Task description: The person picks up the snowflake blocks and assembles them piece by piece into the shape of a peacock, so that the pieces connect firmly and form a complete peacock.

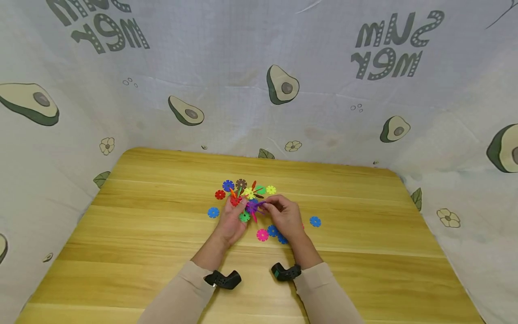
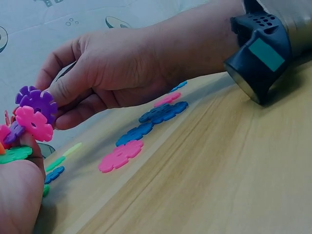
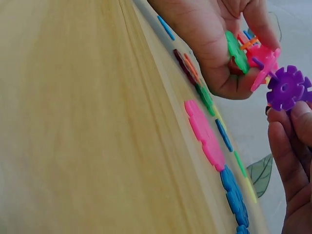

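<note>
Low over the middle of the table, my left hand holds a joined cluster of flower-shaped slotted plastic discs. A green disc, a pink disc and orange and purple pieces show in that cluster in the right wrist view. My right hand pinches a purple slotted disc between thumb and fingers at the cluster's right side. In the left wrist view a pink disc stands in front of the purple one. Whether the pinched disc is slotted into the cluster is hard to tell.
Loose discs lie flat about the hands: a pink disc and blue discs near the right forearm, a lone blue disc to the right, another blue disc to the left. Behind the hands are a brown disc and several others. A patterned cloth hangs behind the wooden table.
</note>
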### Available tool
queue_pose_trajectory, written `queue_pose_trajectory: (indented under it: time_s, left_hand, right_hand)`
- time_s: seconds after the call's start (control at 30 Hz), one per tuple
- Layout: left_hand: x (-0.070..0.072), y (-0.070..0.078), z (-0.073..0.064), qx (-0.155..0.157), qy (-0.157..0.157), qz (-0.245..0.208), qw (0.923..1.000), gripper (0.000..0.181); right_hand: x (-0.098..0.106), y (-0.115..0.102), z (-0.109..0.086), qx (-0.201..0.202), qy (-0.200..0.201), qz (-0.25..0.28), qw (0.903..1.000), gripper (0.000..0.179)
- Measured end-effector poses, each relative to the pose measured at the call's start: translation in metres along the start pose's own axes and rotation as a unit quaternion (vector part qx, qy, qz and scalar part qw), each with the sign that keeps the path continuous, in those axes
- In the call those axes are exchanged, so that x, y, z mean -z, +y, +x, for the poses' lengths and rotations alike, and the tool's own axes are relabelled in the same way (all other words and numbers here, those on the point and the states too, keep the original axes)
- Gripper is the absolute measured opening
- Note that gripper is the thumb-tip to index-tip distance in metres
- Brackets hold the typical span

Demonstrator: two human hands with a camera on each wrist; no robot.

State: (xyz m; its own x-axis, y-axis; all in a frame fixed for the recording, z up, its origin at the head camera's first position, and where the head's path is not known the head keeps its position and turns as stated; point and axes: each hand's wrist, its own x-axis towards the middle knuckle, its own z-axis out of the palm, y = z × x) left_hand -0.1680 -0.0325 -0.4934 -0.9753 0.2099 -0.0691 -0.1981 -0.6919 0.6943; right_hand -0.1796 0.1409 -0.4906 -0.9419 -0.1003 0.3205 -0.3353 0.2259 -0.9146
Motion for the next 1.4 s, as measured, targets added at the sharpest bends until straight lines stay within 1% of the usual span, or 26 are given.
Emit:
queue_pose_trajectory:
  time_s: [0.1, 0.27, 0.33, 0.4, 0.43, 0.5, 0.53, 0.6, 0.67, 0.73, 0.77, 0.83, 0.9, 0.97, 1.03, 1.1, 1.2, 1.27, 1.33, 1.4]
  left_hand:
    - [0.000, 0.000, 0.000, -0.005, 0.000, -0.010, 0.9999, 0.042]
    - [-0.001, 0.002, 0.003, -0.007, 0.004, -0.002, 1.0000, 0.036]
    - [-0.001, 0.003, 0.003, 0.001, 0.013, 0.008, 0.9999, 0.045]
    - [-0.002, 0.005, 0.003, 0.010, 0.019, 0.022, 0.9995, 0.060]
    - [-0.002, 0.005, 0.002, 0.010, 0.020, 0.028, 0.9993, 0.066]
    - [-0.002, 0.005, 0.002, 0.010, 0.025, 0.039, 0.9989, 0.074]
    - [-0.002, 0.005, 0.002, 0.008, 0.028, 0.040, 0.9988, 0.074]
    - [-0.003, 0.004, 0.004, 0.005, 0.038, 0.041, 0.9984, 0.065]
    - [-0.003, 0.003, 0.006, 0.005, 0.051, 0.034, 0.9981, 0.052]
    - [-0.003, 0.002, 0.008, 0.005, 0.061, 0.022, 0.9979, 0.041]
    - [-0.003, 0.002, 0.008, 0.002, 0.060, 0.019, 0.9980, 0.038]
    - [-0.002, 0.002, 0.008, -0.002, 0.054, 0.012, 0.9985, 0.035]
    - [0.000, 0.002, 0.008, -0.007, 0.043, 0.006, 0.9990, 0.032]
    - [0.001, 0.002, 0.008, -0.012, 0.031, 0.006, 0.9994, 0.027]
    - [0.001, 0.002, 0.008, -0.012, 0.026, 0.005, 0.9996, 0.021]
    - [0.002, 0.002, 0.008, -0.010, 0.027, 0.004, 0.9996, 0.019]
    - [0.001, 0.001, 0.007, -0.005, 0.035, 0.002, 0.9994, 0.021]
    - [0.001, 0.001, 0.007, -0.002, 0.038, 0.003, 0.9993, 0.026]
    - [0.002, 0.000, 0.007, 0.003, 0.035, 0.010, 0.9993, 0.029]
    - [0.002, -0.001, 0.007, 0.011, 0.023, 0.026, 0.9993, 0.028]
  right_hand:
    - [-0.002, 0.001, 0.000, 0.010, 0.003, -0.008, 0.9999, 0.005]
    - [-0.003, 0.001, 0.002, 0.012, 0.001, -0.001, 0.9999, 0.006]
    - [-0.001, 0.001, 0.004, 0.007, 0.003, -0.001, 1.0000, 0.008]
    - [0.002, 0.003, 0.005, 0.001, 0.014, -0.008, 0.9999, 0.011]
    - [0.004, 0.004, 0.006, -0.001, 0.023, -0.018, 0.9996, 0.012]
    - [0.008, 0.007, 0.008, -0.001, 0.041, -0.066, 0.9970, 0.014]
    - [0.010, 0.009, 0.010, -0.003, 0.050, -0.098, 0.9940, 0.016]
    - [0.013, 0.011, 0.012, -0.007, 0.053, -0.175, 0.9832, 0.020]
    - [0.015, 0.014, 0.014, -0.011, 0.027, -0.254, 0.9667, 0.027]
    - [0.016, 0.017, 0.016, -0.020, -0.015, -0.317, 0.9480, 0.033]
    - [0.016, 0.017, 0.017, -0.020, -0.034, -0.339, 0.9398, 0.036]
    - [0.015, 0.019, 0.017, -0.020, -0.056, -0.365, 0.9290, 0.037]
    - [0.014, 0.019, 0.017, -0.018, -0.053, -0.373, 0.9262, 0.034]
    - [0.013, 0.019, 0.017, -0.012, -0.032, -0.369, 0.9289, 0.030]
    - [0.012, 0.019, 0.016, -0.014, -0.013, -0.368, 0.9297, 0.028]
    - [0.012, 0.019, 0.015, -0.021, -0.003, -0.375, 0.9269, 0.028]
    - [0.011, 0.019, 0.014, -0.042, -0.009, -0.389, 0.9201, 0.030]
    - [0.011, 0.020, 0.013, -0.053, -0.014, -0.395, 0.9171, 0.029]
    - [0.011, 0.021, 0.013, -0.059, -0.016, -0.392, 0.9178, 0.028]
    - [0.011, 0.021, 0.013, -0.064, -0.011, -0.381, 0.9224, 0.028]
